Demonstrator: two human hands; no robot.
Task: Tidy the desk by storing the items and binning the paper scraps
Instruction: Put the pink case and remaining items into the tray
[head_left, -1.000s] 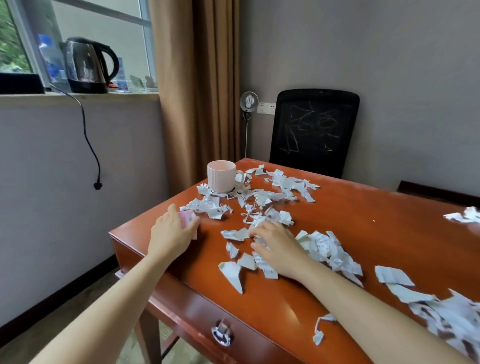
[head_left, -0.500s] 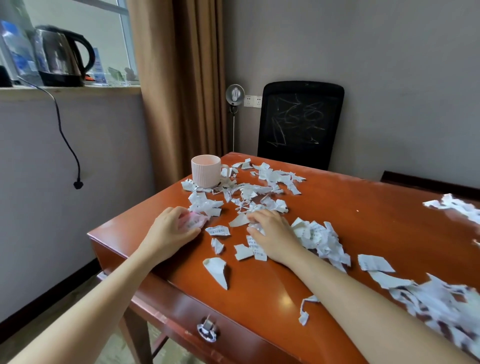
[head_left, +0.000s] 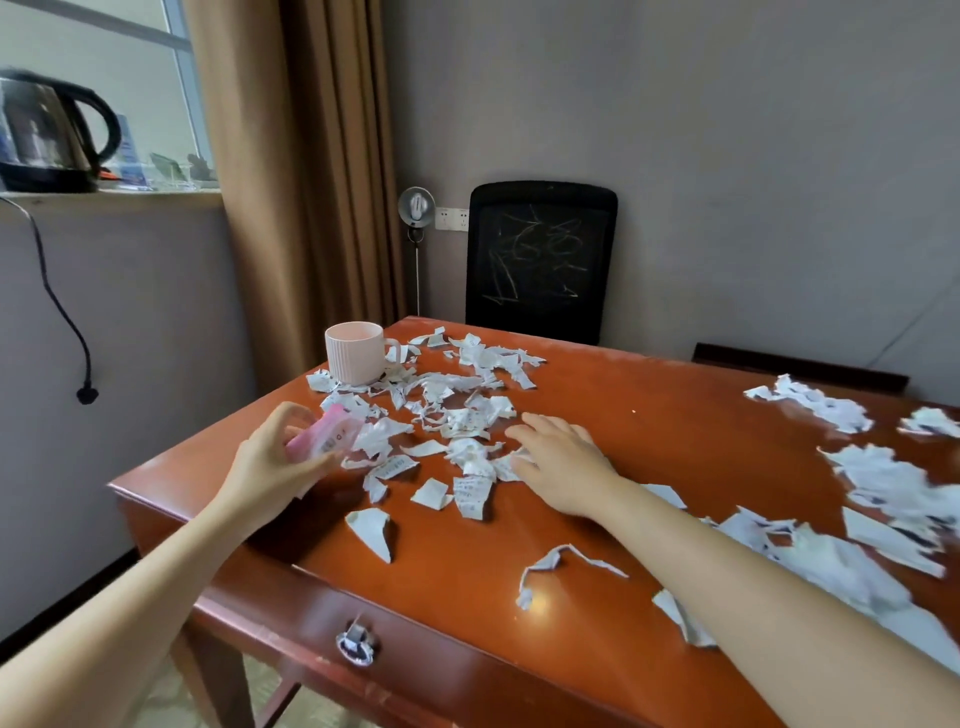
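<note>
The left grip (head_left: 275, 467) hangs just over the counter (head_left: 467, 582) by its near-left corner. The back of the hand is turned outward, and the fingers and thumb are curled round a small pink packet (head_left: 324, 435). Its bare forearm slants back across the near edge close to that corner.

The right grip (head_left: 563, 462) is palm down toward the middle of the counter — fingers straight, a little spread, pointing left and away — holding nothing. Whether the palm touches the wood cannot be told. Its bare forearm stretches back low over the counter toward the near right.
</note>
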